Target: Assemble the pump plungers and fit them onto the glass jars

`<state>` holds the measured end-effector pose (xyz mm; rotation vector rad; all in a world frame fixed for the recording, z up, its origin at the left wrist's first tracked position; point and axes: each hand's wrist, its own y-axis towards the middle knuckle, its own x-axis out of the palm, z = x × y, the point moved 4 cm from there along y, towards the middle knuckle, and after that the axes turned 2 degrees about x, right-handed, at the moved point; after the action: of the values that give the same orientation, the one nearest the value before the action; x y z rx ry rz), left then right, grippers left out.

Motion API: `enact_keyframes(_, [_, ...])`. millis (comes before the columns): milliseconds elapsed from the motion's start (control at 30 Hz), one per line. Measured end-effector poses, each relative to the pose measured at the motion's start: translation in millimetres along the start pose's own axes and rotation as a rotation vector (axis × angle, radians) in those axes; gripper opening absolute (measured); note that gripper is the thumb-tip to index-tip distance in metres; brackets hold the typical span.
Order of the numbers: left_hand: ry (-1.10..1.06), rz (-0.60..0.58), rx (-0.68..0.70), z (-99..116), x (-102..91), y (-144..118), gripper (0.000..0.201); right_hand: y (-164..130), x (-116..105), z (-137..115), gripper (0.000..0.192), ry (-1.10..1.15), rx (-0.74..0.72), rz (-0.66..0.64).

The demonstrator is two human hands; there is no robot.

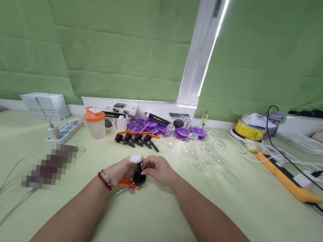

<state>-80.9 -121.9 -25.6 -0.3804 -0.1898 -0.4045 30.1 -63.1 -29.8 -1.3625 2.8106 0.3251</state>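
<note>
My left hand [124,170] is closed around a black round cap with a stem [139,179]. A rounded white piece [135,159] sits at the stem's upper end, by my left fingertips. An orange strip [125,183] and a thin metal rod [118,193] stick out below the same hand. My right hand [159,170] pinches at the stem from the right, its fingertips partly hiding it. Beyond the hands lie several similar black caps with stems [138,140] in a row, next to orange strips [150,135].
Several clear glass jars [201,162] stand right of centre, near purple plastic wheel-shaped pieces [182,133] and small boxes [179,120]. An orange-lidded shaker cup [96,124] and a power strip [67,129] are left. A yellow pot [248,131] and an orange power strip [288,181] are right.
</note>
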Motion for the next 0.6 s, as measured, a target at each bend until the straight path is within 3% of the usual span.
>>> enact_keyframes(600, [-0.004, -0.024, 0.004, -0.9, 0.7, -3.5, 0.062, -0.1, 1.6, 1.6, 0.029, 0.060, 0.011, 0.017])
